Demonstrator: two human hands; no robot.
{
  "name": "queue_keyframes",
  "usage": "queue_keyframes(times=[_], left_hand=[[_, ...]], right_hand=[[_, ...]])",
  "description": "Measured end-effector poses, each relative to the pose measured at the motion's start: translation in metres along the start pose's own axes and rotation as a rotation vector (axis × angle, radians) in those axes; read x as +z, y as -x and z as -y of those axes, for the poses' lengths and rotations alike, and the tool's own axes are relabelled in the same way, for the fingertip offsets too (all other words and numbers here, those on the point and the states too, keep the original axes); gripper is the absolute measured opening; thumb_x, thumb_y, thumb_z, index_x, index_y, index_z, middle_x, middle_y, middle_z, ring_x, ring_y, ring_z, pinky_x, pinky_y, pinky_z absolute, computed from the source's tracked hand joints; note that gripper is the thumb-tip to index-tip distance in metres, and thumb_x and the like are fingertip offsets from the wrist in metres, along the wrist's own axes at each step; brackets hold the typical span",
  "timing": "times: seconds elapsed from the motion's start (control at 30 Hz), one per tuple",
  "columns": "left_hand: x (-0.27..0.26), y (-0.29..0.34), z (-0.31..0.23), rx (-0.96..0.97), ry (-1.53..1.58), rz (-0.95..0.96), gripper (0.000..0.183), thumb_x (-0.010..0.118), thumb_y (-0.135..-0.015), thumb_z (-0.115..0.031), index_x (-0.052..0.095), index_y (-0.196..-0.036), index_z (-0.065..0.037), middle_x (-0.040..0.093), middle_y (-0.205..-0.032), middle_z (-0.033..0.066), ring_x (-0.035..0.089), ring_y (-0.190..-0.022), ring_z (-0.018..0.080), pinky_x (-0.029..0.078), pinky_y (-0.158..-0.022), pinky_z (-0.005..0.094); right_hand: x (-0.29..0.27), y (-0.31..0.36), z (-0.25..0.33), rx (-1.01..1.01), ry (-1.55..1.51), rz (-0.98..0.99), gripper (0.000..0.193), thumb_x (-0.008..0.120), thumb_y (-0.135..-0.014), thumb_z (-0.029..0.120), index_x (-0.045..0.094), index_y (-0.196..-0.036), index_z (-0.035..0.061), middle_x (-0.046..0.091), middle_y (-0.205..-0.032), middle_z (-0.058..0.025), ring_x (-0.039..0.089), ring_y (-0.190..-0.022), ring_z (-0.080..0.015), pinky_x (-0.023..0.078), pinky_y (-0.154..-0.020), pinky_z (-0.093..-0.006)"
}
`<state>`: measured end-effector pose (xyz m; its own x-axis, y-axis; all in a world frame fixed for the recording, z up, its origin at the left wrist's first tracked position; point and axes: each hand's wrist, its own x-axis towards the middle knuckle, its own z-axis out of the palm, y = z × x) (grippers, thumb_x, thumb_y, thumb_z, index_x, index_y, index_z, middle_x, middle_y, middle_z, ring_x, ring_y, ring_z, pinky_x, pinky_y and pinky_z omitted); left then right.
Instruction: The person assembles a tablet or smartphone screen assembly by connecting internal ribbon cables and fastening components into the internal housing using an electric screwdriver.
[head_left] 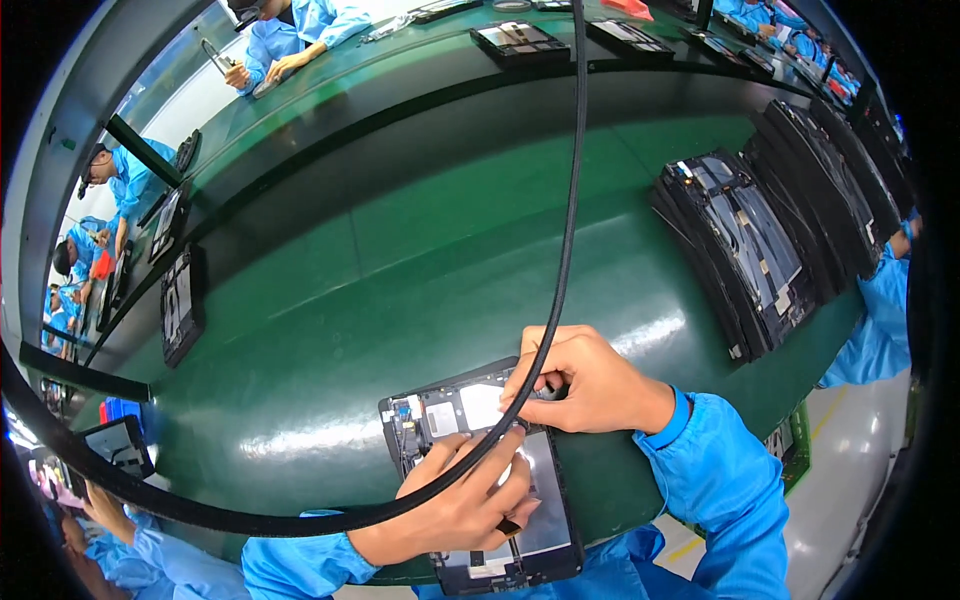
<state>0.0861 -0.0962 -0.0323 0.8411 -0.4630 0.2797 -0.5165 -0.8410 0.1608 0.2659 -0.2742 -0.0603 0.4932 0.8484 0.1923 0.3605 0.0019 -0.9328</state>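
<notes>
An opened tablet, its inner parts bare in a black frame, lies at the table's near edge. My left hand rests over its middle, fingers bent and drawn together; a small dark piece shows by the lower fingers, too covered to name. Above its right side, my right hand is closed in a pinch near the tablet's upper edge. What sits between those fingertips is hidden. The two hands almost meet over the pale upper part of the tablet. A black cable crosses the view in front of both hands.
Leaning stacks of opened tablets stand at the right of the green table. Another tablet unit lies at the far left. A co-worker's sleeve shows beyond the stacks. Other people in blue work across the bench and at lower left.
</notes>
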Motion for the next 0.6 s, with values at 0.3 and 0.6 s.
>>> queue_keyframes(times=[0.3, 0.6], left_hand=[[0.005, 0.001, 0.001, -0.004, 0.011, -0.060, 0.041, 0.079, -0.084, -0.033, 0.075, -0.113, -0.004, 0.074, -0.130, 0.0161, 0.069, -0.098, 0.0280, 0.056, -0.086, 0.0418], [0.002, -0.010, 0.010, 0.018, 0.138, -0.089, 0.033, 0.085, -0.080, -0.023, 0.076, -0.103, -0.002, 0.074, -0.119, 0.0167, 0.068, -0.094, 0.0298, 0.061, -0.082, 0.0372]], right_hand=[[0.006, 0.001, 0.000, 0.019, 0.018, -0.041, 0.007, 0.090, -0.089, 0.012, 0.086, -0.095, 0.0083, 0.056, -0.077, -0.0029, 0.052, -0.065, -0.0131, 0.041, -0.057, -0.0319], [-0.003, 0.001, 0.008, 0.033, 0.040, -0.010, 0.024, 0.090, -0.089, 0.012, 0.082, -0.111, 0.0065, 0.059, -0.074, -0.0045, 0.055, -0.062, -0.0163, 0.043, -0.058, -0.0335]])
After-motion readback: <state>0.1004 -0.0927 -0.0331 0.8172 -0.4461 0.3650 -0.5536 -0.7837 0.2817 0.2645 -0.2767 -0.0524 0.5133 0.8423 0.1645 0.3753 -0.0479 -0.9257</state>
